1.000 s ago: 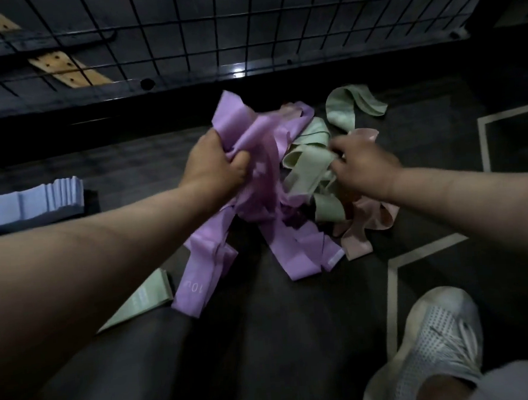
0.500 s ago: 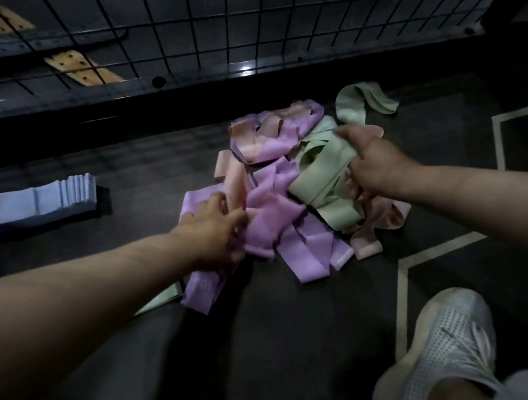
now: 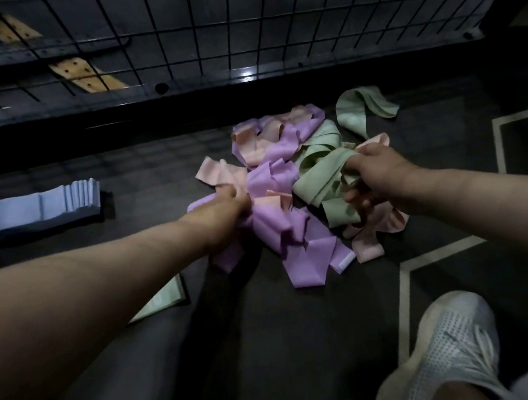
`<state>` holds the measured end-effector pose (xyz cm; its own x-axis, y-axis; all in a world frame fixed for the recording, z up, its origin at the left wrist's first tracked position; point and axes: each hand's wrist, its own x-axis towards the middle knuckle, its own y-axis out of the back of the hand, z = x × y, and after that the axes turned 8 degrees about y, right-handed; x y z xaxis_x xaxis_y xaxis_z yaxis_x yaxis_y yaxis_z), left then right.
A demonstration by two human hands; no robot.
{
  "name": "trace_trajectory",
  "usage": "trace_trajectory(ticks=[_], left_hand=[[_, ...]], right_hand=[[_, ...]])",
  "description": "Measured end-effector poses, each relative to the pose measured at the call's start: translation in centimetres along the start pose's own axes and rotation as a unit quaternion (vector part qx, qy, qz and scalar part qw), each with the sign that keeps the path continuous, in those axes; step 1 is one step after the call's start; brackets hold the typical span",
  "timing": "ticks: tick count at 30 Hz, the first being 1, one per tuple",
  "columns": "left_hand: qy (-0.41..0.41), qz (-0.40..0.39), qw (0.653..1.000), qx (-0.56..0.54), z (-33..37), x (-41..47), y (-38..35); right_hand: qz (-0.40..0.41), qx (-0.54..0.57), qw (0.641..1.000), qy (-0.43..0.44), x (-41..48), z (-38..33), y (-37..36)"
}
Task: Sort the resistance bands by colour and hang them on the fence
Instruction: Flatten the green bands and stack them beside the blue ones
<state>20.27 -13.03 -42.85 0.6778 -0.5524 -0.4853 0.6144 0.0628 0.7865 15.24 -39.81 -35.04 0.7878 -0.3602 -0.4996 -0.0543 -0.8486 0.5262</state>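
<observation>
Nearest the camera, at the lower right, a white mesh shoe [image 3: 445, 349] is seen on the dark floor [image 3: 266, 354], beside pale painted lines [image 3: 405, 308]. Under the left forearm a flat green band [image 3: 160, 302] is partly hidden. Farther out, the left hand [image 3: 223, 211] is closed on a bunch of purple bands [image 3: 289, 232], its fingers buried in the folds (their exact lie cannot be told). To its right, the right hand [image 3: 375, 174] is curled round a bundle of green bands [image 3: 320, 181], with pink bands [image 3: 367, 246] lying under and beside it. All three colours are tangled in one heap on the floor between the hands, and more pink and purple are mixed at its far side. A stack of blue bands [image 3: 40, 207] is laid flat well apart to the left. One looped green band [image 3: 356, 110] lies just beyond the heap. Behind everything the black wire fence [image 3: 246, 31] is set, and tan perforated planks [image 3: 88, 74] are seen through it.
</observation>
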Motion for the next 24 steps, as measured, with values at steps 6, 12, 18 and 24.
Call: trace_trajectory(ticks=[6, 12, 18, 24], left_hand=[[0.053, 0.230, 0.933, -0.271, 3.6, 1.8, 5.3], [0.054, -0.001, 0.974, -0.219, 6.3, 0.9, 6.0], [0.057, 0.044, 0.983, -0.169, 6.0, 1.4, 5.8], [0.068, 0.016, 0.940, -0.333, 5.6, 1.8, 5.8]], right_hand=[[0.057, 0.102, 0.992, 0.045, -0.2, -1.9, 1.3], [0.127, 0.062, 0.977, 0.159, -0.2, -5.0, 1.1], [0.057, 0.000, 0.938, 0.342, -2.1, -7.8, -0.1], [-0.064, 0.149, 0.954, 0.252, -4.0, -10.0, -1.8]])
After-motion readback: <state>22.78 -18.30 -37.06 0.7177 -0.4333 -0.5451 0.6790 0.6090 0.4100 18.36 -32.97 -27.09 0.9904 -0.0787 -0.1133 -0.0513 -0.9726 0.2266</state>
